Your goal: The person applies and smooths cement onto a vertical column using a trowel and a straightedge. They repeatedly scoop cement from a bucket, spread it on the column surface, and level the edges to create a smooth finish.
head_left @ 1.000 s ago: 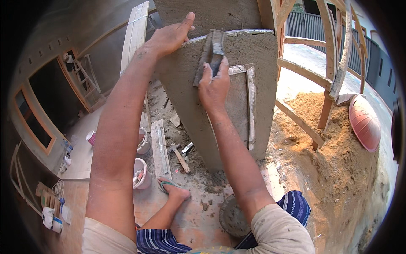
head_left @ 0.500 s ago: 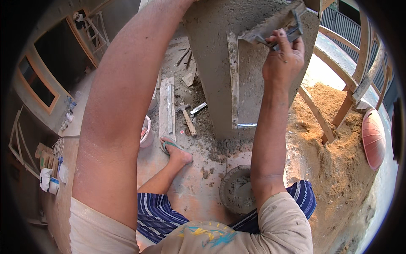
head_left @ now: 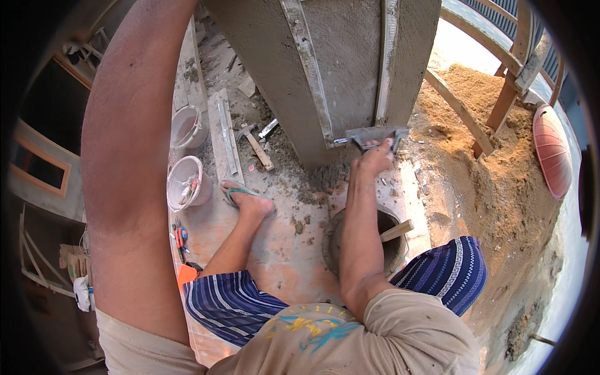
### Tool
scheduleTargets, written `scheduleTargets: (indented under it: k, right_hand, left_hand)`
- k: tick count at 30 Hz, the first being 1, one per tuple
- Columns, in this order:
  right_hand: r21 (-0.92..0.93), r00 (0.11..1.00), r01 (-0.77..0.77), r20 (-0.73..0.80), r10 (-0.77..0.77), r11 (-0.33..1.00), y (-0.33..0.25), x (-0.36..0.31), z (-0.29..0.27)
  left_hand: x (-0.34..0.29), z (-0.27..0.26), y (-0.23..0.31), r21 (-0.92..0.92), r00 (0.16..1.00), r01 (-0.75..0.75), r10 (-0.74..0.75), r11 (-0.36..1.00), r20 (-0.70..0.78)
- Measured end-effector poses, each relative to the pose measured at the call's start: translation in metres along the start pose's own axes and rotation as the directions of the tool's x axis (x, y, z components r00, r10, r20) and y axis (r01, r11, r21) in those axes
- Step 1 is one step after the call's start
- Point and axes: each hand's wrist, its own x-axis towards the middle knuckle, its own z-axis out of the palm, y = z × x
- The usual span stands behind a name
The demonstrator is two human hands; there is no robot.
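My right hand [head_left: 375, 159] is closed around the handle of a plastering trowel [head_left: 377, 134]. Its blade lies against the lower end of a grey mortar-coated column [head_left: 262, 59], low between two pale strips. The left strip [head_left: 309, 72] and the right strip [head_left: 387, 62] run up the column's face. My left arm [head_left: 134, 125] reaches up along the left side, and its hand is beyond the upper edge. Below my right forearm sits a round mortar basin [head_left: 335, 240], partly hidden, with a wooden handle [head_left: 398, 230] sticking out.
Two pails, one a pinkish pail [head_left: 199, 194], stand left of my sandalled foot [head_left: 250, 203]. A hammer [head_left: 257, 150] and a long board [head_left: 224, 134] lie nearby. On the right are a sand heap [head_left: 459, 119], wooden posts [head_left: 503, 112] and a red ribbed dome [head_left: 551, 152].
My right hand has brought the trowel down from high on the column to its lower end. The view has shifted, showing both strips, the pails and the wooden handle in the basin.
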Motion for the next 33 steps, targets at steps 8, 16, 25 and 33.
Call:
scheduleTargets:
  k: [8,16,25,33]
  right_hand:
    - [0.016,0.867,-0.495,-0.053,0.495,0.869,0.167,-0.059,-0.044]
    - [0.125,0.782,-0.617,-0.017,0.623,0.777,0.226,-0.054,-0.072]
    - [0.164,0.771,-0.637,0.102,0.629,0.753,0.237,-0.036,-0.039]
    - [0.165,0.848,-0.531,0.103,0.521,0.831,0.216,-0.065,-0.014]
  left_hand:
    - [-0.011,0.012,0.019,-0.020,0.991,0.018,-0.021,1.000,-0.135]
    - [-0.045,0.022,0.046,0.007,0.947,-0.021,0.022,1.000,-0.321]
    - [-0.043,0.024,0.036,0.131,0.948,-0.025,0.065,0.991,-0.312]
    - [-0.037,0.038,0.034,0.139,0.931,-0.029,0.077,0.990,-0.356]
